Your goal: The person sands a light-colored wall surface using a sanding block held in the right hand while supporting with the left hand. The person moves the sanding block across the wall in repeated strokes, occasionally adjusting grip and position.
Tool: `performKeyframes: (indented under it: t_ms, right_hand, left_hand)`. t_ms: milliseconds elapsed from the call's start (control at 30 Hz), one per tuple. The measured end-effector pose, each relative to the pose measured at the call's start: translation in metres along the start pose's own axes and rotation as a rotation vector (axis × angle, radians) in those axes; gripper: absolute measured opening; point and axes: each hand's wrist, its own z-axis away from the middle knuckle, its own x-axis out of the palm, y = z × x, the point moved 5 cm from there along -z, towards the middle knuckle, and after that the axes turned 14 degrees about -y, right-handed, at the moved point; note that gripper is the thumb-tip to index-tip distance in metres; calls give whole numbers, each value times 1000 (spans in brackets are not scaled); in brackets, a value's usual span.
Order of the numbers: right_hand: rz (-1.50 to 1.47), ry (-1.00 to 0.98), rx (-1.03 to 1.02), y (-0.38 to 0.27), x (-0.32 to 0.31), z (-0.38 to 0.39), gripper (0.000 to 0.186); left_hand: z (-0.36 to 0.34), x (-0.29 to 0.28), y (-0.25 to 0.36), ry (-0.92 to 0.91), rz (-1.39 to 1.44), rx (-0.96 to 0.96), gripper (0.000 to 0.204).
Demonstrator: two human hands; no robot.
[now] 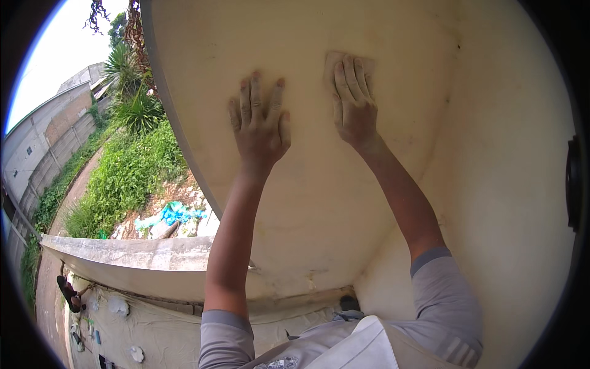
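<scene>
My left hand (258,126) lies flat against the cream wall (295,190), its fingers spread and nothing under them that I can see. To its right, my right hand (356,101) presses a thin, square, pale brown sheet of sandpaper (330,63) to the same wall. Its fingers lie close together over the sheet, which shows past the fingertips and along the sides. Pale dust coats the fingers of both hands. Both arms reach up, and the wall around them has faint smudges and patchy colour.
At right, another wall (498,184) meets this one in a corner. A low ledge (135,253) runs left, with greenery (132,160) and blue plastic (175,213) beyond. Below, a wrinkled cloth (178,335) covers the floor, with sandals (69,292) and small items at lower left.
</scene>
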Motion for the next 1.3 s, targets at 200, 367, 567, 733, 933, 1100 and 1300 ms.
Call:
performKeyframes:
  t_ms: [200,367,567,733,933,1100,1300]
  right_hand:
    - [206,38,115,91,-33,19,51]
    - [-37,145,40,15,-22,-76,54]
    - [127,-59,29,68,-17,58,54]
    - [9,191,172,69,-40,-73,55]
    - [27,-188,-39,27,2,56,55]
    - [51,98,177,104,-48,-18,54]
    - [-43,-65,-99,-20,11,-13,59]
  left_hand:
    - [17,6,0,-22,-81,-14,64]
    - [16,6,-3,-29,-76,-5,64]
    - [29,7,-13,-30,-32,46,65]
    - [23,7,-1,-42,-81,25,65]
    - [27,7,-13,-46,-17,43,64]
    - [26,9,2,-24,-42,30,63]
    - [32,9,-9,-4,8,45,62]
